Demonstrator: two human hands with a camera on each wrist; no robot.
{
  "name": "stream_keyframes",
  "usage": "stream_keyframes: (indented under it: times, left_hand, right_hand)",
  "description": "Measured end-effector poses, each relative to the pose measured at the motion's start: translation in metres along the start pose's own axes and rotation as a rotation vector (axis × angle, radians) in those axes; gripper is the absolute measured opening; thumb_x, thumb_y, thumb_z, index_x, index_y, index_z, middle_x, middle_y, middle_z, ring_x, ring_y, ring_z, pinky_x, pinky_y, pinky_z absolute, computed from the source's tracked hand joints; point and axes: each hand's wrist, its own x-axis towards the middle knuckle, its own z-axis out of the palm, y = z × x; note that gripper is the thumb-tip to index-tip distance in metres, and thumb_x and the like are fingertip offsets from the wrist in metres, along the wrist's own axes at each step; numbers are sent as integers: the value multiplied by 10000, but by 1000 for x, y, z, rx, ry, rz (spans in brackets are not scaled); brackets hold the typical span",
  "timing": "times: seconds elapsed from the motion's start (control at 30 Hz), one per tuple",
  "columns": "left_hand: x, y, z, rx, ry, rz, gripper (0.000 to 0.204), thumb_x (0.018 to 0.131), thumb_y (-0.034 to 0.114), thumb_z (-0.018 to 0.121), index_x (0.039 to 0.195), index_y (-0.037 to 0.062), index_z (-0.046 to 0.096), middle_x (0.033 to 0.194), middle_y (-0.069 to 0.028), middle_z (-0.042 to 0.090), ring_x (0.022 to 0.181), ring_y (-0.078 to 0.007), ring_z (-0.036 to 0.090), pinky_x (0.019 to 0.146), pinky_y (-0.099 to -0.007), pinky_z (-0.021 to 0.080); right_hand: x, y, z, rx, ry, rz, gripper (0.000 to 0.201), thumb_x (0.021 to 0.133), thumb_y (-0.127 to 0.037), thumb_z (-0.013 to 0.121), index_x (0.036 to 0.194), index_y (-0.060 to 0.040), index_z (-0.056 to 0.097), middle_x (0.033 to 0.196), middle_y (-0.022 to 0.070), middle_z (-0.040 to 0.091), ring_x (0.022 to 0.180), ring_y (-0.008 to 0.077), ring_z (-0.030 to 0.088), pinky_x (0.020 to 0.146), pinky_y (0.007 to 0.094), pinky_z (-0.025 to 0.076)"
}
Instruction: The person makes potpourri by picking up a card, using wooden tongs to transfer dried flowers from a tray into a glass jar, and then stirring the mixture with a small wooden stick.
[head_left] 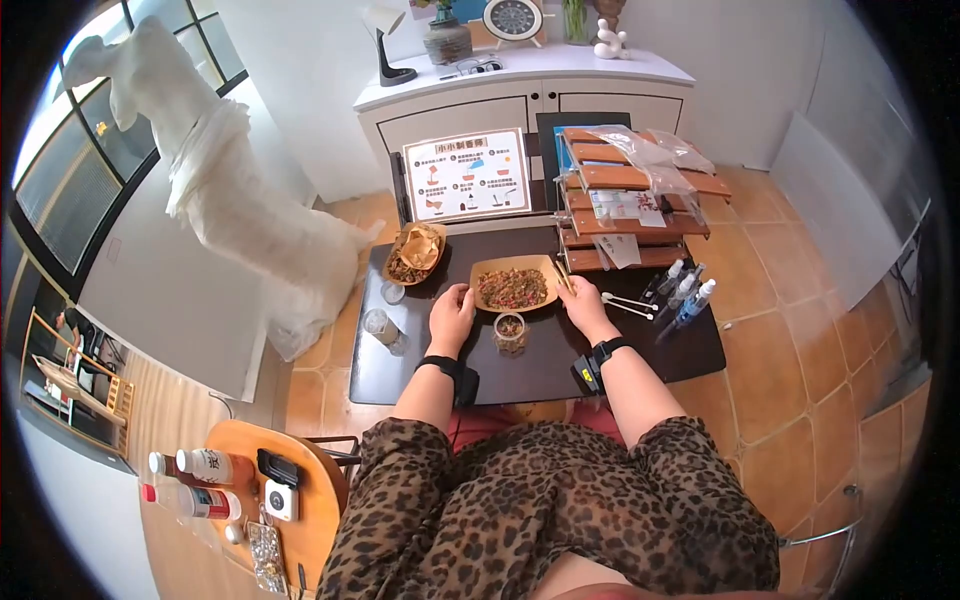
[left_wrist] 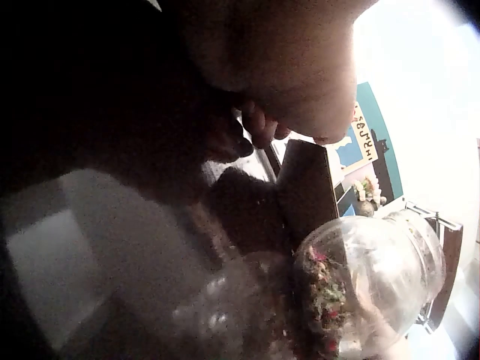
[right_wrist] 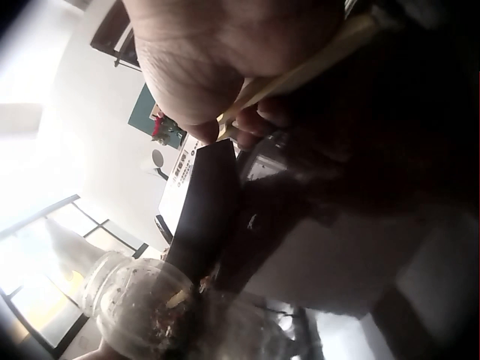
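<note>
A paper tray (head_left: 486, 304) of chopped, reddish-brown dried bits lies between both hands. My left hand (head_left: 452, 318) grips its left end, with the thumb at the rim and the fingers curled behind in the left wrist view (left_wrist: 281, 82). At the right end, my right hand (head_left: 587, 308) holds a pale wooden stick (head_left: 565, 277), also seen in the right wrist view (right_wrist: 307, 71), with the thumb tip by the tray's corner (right_wrist: 214, 176). A clear jar (head_left: 510, 335) with similar bits stands in front of the tray.
Another paper tray (head_left: 440, 262) with dried pieces and crumpled paper sits back left. Clear cups (head_left: 378, 322) stand at the left. White-ended sticks (head_left: 630, 305) and several spray bottles (head_left: 690, 302) are at the right. Behind are an instruction board (head_left: 467, 175) and a wooden rack (head_left: 640, 182).
</note>
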Motion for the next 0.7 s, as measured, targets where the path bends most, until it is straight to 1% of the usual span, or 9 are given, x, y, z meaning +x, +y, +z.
stream_keyframes:
  times: [0.13,0.23,0.27,0.37,0.57,0.67,0.7]
  left_hand:
    - [-11,2,-1,7,15,25,313,952,308,622,1096,40,694,901,-149,714,847,-318,691,763,-407,537]
    - [-16,1,-2,31,17,52,334,964,312,612,1136,35,685,940,-162,713,864,-310,693,776,-400,535]
    - [-18,0,-2,45,13,62,342,971,313,605,1152,33,680,958,-167,713,872,-305,694,781,-394,534]
    - [-25,5,-4,40,55,120,338,957,303,614,1139,27,681,951,-177,699,897,-345,673,799,-432,526]
    - [-33,5,-4,57,85,139,346,965,300,603,1144,13,675,933,-182,691,896,-364,659,809,-449,517]
    - [-34,1,-4,67,84,151,355,968,297,601,1171,12,662,942,-179,688,906,-362,654,815,-451,514]
    - [-34,2,-4,72,98,162,358,968,295,602,1184,15,656,951,-178,687,909,-361,653,815,-451,513]
  right_hand:
    - [0,2,1,-66,4,-25,329,954,-227,669,1139,44,645,1011,193,737,956,301,714,837,390,536]
    - [4,10,4,-40,13,-103,313,943,-214,670,1121,42,654,1007,203,734,957,321,712,840,398,533]
    - [5,14,5,-38,6,-102,304,939,-206,670,1110,45,658,1004,204,733,956,323,712,837,398,532]
    - [7,12,7,-38,-6,-89,281,928,-184,670,1079,53,667,992,205,733,953,327,711,829,399,528]
    - [2,8,10,-17,-3,-18,265,917,-156,673,1068,61,669,965,209,733,929,324,713,824,396,522]
    - [0,11,12,-54,30,-64,275,961,-210,626,1012,56,670,881,178,732,837,309,707,779,394,518]
    - [-1,5,9,-34,37,-9,307,981,-246,593,988,52,666,843,166,722,800,304,696,759,395,514]
